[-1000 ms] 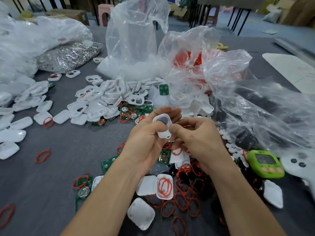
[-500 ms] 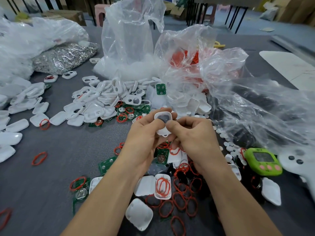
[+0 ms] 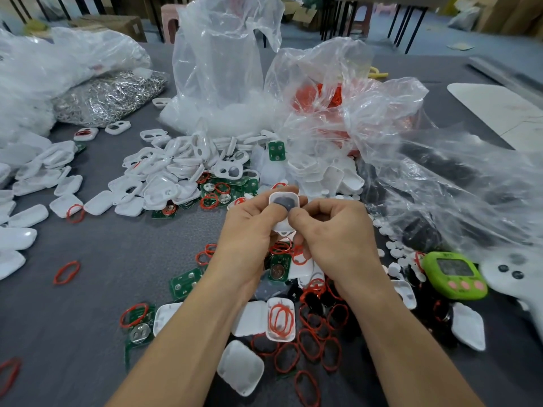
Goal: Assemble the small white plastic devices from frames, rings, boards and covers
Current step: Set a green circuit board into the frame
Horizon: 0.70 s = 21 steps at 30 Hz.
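Observation:
Both hands hold one small white frame (image 3: 283, 201) above the grey table, its open side facing me with a dark round part inside. My left hand (image 3: 249, 230) grips its left side and my right hand (image 3: 332, 233) pinches its right side, thumb pressing on the frame's lower half. Under the hands lie red rings (image 3: 308, 345), green boards (image 3: 185, 282) and white covers (image 3: 241, 367). A white cover half (image 3: 280, 318) with red rings in it lies near my forearms.
A heap of white frames (image 3: 164, 177) lies at middle left, more white covers (image 3: 17, 239) at far left. Clear plastic bags (image 3: 426, 160) spread across the back and right. A green timer (image 3: 454, 274) sits at right beside a white controller-shaped object (image 3: 511, 274).
The hands stay together on the white frame; my right thumb has shifted onto its lower half and the frame has turned slightly more upright toward me.

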Tool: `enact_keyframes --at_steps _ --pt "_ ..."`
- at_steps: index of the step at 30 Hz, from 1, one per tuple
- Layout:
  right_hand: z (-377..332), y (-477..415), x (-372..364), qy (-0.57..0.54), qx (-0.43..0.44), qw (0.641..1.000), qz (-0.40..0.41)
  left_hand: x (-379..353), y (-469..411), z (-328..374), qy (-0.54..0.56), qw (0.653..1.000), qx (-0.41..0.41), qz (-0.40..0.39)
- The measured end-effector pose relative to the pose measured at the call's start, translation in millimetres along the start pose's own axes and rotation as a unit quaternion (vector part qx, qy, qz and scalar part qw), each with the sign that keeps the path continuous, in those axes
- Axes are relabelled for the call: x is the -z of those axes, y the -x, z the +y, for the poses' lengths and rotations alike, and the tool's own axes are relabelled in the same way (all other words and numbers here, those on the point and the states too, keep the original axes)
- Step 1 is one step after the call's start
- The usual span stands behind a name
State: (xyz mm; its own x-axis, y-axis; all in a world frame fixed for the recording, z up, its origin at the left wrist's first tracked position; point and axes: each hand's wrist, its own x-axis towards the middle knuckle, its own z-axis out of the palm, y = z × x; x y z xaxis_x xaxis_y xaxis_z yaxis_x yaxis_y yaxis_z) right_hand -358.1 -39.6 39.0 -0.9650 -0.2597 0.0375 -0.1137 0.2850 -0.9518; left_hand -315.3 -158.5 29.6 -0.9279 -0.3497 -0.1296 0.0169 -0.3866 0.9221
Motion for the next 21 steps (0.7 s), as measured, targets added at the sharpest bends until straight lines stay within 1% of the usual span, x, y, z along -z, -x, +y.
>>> enact_keyframes --at_steps 1,3,5,7,10,13,15,17,19,21 --pt "0.0 0.0 0.0 -0.009 -0.001 1.000 0.001 0.4 0.5 1.2 0.010 1.000 0.008 -0.007" --pt "0.4 -0.7 0.3 -0.032 -0.007 0.999 0.001 2.1 0.7 4.3 0.065 0.996 0.042 -0.033" --pt "0.7 -1.7 1.1 -0.061 -0.012 0.998 -0.002 7.4 0.6 7.9 0.129 0.986 0.076 -0.073" --pt "0.4 -2.4 2.0 -0.079 -0.013 0.997 -0.006 13.5 0.0 10.7 0.156 0.978 0.095 -0.105" --pt "-1.4 -1.7 2.4 -0.099 -0.006 0.995 -0.007 20.7 -1.6 10.9 0.177 0.968 0.107 -0.145" --pt "-3.2 -0.7 3.7 -0.123 -0.003 0.992 -0.018 23.0 -2.4 12.0 0.197 0.957 0.095 -0.189" --pt "-4.5 -0.6 4.9 -0.153 -0.001 0.987 -0.040 23.7 -2.6 12.6 0.210 0.953 0.095 -0.195" --pt "-4.9 -1.6 6.7 -0.170 -0.006 0.984 -0.046 24.1 -3.0 12.9 0.230 0.951 0.107 -0.175" --pt "-3.1 -4.0 8.3 -0.176 -0.019 0.984 -0.026 27.1 -3.6 14.8 0.257 0.946 0.121 -0.154" --pt "0.5 -7.5 11.2 -0.150 -0.024 0.988 0.002 34.1 -4.6 19.6 0.280 0.941 0.128 -0.138"
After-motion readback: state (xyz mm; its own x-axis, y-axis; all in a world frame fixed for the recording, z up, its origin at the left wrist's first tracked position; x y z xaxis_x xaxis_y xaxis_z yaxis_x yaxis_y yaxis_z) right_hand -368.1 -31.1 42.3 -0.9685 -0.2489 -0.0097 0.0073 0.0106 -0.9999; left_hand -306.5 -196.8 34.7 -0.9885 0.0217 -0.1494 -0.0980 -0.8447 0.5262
